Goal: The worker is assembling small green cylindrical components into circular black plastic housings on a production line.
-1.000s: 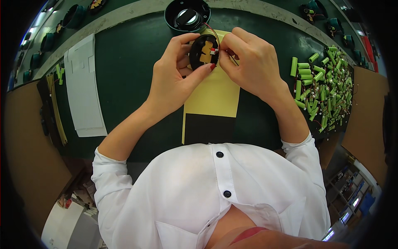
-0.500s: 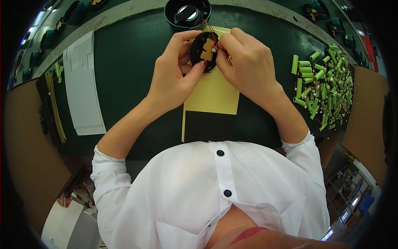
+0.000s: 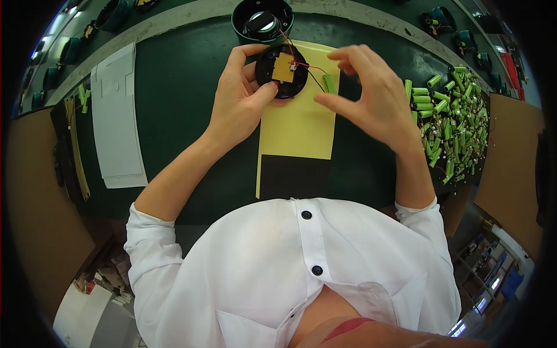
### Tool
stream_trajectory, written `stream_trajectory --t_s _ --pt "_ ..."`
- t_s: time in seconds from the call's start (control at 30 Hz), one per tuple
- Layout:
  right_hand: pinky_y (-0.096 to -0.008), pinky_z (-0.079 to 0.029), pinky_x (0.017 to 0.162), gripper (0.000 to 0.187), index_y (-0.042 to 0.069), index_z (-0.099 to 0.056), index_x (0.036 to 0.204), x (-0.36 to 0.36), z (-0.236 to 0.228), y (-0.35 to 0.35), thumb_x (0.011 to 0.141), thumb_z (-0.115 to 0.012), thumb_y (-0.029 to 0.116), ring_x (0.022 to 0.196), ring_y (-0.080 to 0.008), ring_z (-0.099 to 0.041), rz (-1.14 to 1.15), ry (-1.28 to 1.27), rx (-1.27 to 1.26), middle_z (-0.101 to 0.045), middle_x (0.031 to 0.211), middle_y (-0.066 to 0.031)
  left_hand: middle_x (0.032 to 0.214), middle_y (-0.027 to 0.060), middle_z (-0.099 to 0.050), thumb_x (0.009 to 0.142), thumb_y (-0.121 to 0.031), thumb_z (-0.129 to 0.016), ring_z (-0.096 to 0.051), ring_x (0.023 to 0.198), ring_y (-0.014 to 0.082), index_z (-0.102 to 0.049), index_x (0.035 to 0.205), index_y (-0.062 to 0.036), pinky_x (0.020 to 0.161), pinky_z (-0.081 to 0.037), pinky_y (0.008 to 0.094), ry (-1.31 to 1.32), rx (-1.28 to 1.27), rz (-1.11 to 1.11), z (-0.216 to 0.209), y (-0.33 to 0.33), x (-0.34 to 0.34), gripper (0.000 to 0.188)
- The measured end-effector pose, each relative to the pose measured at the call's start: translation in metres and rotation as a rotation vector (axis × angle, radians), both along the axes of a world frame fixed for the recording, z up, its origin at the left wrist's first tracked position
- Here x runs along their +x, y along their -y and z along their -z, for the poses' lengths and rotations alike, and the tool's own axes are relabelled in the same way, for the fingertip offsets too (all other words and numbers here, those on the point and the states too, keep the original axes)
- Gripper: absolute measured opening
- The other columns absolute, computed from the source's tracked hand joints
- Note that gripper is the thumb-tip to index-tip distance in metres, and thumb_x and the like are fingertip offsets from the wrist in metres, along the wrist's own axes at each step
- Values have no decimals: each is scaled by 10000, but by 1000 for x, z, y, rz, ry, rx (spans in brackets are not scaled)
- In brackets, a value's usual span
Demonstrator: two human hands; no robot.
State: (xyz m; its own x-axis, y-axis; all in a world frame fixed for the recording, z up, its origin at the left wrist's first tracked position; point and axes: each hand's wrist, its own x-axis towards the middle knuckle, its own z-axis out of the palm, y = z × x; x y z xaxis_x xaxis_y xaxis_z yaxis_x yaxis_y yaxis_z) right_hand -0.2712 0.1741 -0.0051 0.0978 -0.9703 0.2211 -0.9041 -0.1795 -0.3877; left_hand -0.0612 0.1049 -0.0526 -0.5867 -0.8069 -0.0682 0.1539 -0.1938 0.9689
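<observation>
My left hand (image 3: 239,101) grips a round black plastic cover (image 3: 266,73) by its left edge, thumb on the front. On the cover sits a yellow circuit board (image 3: 283,68) with a small white connector (image 3: 293,66). Red and black wires run from that connector to a green battery cell (image 3: 329,83), which lies over the yellow sheet (image 3: 297,127). To the right of the cell is my right hand (image 3: 371,87), fingers apart and holding nothing. Another wire leads up from the board to a dark round housing (image 3: 238,26) behind the cover.
Many green battery cells (image 3: 458,122) are heaped on the right of the dark green table (image 3: 191,69). White cardboard sheets (image 3: 119,122) lie on the left, beside two more cells (image 3: 85,98). A black sheet (image 3: 294,177) is at the near middle, and round housings (image 3: 113,14) stand beyond the far ledge.
My right hand has come away from the cover to the right and opened. The battery cell on its wires now shows beside the cover, which has turned to face up more.
</observation>
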Motion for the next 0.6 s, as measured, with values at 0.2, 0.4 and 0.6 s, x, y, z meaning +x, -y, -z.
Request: stream_trajectory --t_s 0.2,0.4,0.6 --pt "-354 -485 616 203 37 -608 920 -4 18 -19 796 -710 162 666 -239 -597 133 74 124 -563 775 -85 1135 220 -591 859 118 -464 -649 1029 248 -323 1265 51 857 -599 338 -6 -28 4 -2 2 -1 435" --pt "-238 -473 591 165 8 -681 957 15 10 8 799 -722 30 695 -114 -600 -169 538 10 -573 812 -41 1133 210 -593 868 107 -482 -648 1031 241 -330 1288 50 858 -600 340 -35 -25 25 0 0 -3 450" --pt "-281 -525 618 193 59 -691 1005 30 38 9 814 -718 75 727 -167 -634 -133 262 -210 -578 871 -61 1124 200 -604 906 38 -551 -650 1011 227 -347 1290 52 842 -606 346 -75 -7 14 1 1 -2 435"
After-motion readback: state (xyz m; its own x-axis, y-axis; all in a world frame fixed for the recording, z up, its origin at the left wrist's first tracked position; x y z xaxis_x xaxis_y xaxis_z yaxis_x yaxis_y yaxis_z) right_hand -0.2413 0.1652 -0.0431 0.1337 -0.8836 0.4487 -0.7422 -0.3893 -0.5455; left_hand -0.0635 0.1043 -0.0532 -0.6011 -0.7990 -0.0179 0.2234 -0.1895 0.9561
